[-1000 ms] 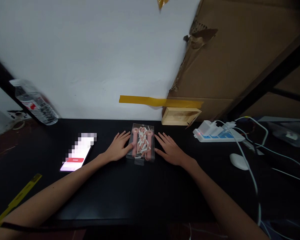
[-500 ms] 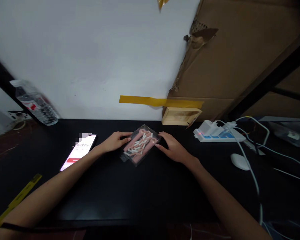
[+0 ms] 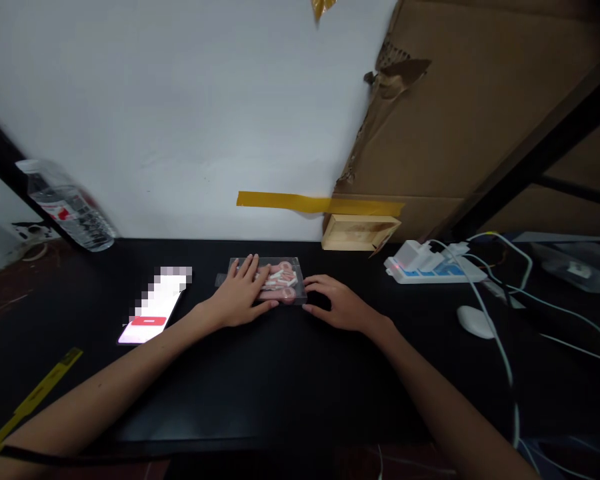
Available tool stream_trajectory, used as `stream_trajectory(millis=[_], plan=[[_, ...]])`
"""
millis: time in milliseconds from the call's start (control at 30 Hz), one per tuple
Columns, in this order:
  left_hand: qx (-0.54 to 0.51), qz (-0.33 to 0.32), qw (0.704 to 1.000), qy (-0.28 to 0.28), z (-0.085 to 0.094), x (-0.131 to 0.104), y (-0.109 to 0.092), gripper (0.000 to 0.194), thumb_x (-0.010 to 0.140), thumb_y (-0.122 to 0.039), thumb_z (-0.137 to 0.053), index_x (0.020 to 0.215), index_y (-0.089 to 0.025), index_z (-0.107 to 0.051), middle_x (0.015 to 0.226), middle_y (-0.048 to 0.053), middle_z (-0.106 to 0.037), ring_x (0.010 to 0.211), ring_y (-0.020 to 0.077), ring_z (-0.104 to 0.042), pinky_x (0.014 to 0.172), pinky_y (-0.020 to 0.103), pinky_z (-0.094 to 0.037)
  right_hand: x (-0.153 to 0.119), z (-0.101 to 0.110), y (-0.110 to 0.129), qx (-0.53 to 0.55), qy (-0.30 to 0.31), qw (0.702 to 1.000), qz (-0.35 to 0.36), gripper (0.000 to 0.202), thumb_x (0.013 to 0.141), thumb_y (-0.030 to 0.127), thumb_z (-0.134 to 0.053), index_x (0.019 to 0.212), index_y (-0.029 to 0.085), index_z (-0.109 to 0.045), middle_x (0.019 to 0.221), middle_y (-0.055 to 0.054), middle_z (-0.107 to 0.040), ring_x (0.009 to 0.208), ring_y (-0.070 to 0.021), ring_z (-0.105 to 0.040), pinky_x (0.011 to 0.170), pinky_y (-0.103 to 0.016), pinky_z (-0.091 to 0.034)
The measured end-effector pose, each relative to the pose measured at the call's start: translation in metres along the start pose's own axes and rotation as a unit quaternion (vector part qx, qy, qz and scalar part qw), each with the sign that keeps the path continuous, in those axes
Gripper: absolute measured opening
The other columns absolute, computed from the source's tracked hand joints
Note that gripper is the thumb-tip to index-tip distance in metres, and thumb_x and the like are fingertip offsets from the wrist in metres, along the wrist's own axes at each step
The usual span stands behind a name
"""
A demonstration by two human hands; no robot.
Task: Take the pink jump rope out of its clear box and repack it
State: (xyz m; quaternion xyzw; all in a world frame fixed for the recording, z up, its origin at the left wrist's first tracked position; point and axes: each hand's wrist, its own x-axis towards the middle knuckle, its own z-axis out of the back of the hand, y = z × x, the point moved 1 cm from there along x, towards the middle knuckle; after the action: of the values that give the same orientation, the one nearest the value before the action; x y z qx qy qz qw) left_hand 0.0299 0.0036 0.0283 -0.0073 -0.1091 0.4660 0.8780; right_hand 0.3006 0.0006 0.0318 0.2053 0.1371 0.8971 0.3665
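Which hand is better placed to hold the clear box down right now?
Probably the left: the left hand lies spread over the clear box, while the right hand is only beside its end, fingertips near the edge.

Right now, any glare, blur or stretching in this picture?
Head view: dim overall, though the clear box reads well enough; head view: the phone screen glares white, partly pixelated; head view: soft sheen on the black table near its front edge; head view: the bottle at far left looks stretched and soft.
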Motion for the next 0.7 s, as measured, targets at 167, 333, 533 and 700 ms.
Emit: stream_trajectory(millis=[167,333,533,700], plan=[[0.01,-0.049,0.999,-0.003,-0.001,0.003,0.009,0.075,0.093,-0.062,-0.048,0.152,-0.019,-0.031,0.162,0.016,-0.026,0.15,0.0377,-0.018,0.12,0.056,-0.015,-0.001,0.002,-0.008,-0.019,0.009,0.999,-0.028,0.044,0.095,0.049,-0.054,0.13,0.022,-0.061,0.138,-0.013,-0.059,0.13,-0.0284,-0.054,0.11,-0.049,-0.043],[-0.004,-0.043,0.999,-0.013,0.009,0.007,0.006,0.063,0.095,-0.058,-0.048,0.145,-0.022,-0.04,0.157,0.016,-0.036,0.148,0.0364,-0.027,0.119,0.056,-0.02,-0.003,0.003,-0.015,-0.028,0.025,0.998,-0.047,0.067,0.096,0.056,-0.051,0.15,0.019,-0.039,0.15,-0.015,-0.049,0.139,-0.0292,-0.046,0.115,-0.05,-0.038],[0.011,-0.018,0.999,-0.028,0.005,0.017,0.002,0.06,0.095,-0.057,-0.044,0.139,-0.017,-0.046,0.149,0.019,-0.044,0.143,0.0376,-0.034,0.116,0.058,-0.023,-0.003,0.002,-0.017,-0.044,0.025,0.997,-0.052,0.071,0.092,0.061,-0.055,0.15,0.023,-0.041,0.15,-0.014,-0.049,0.14,-0.0304,-0.044,0.115,-0.053,-0.037],[0.024,-0.001,1.0,-0.016,-0.007,0.017,0.002,0.068,0.097,-0.061,-0.039,0.151,-0.019,-0.035,0.16,0.016,-0.031,0.15,0.036,-0.021,0.119,0.056,-0.016,-0.004,-0.001,-0.02,-0.085,0.036,0.992,-0.085,0.078,0.085,0.071,-0.057,0.143,0.02,-0.052,0.151,-0.017,-0.047,0.141,-0.0341,-0.042,0.116,-0.055,-0.035]])
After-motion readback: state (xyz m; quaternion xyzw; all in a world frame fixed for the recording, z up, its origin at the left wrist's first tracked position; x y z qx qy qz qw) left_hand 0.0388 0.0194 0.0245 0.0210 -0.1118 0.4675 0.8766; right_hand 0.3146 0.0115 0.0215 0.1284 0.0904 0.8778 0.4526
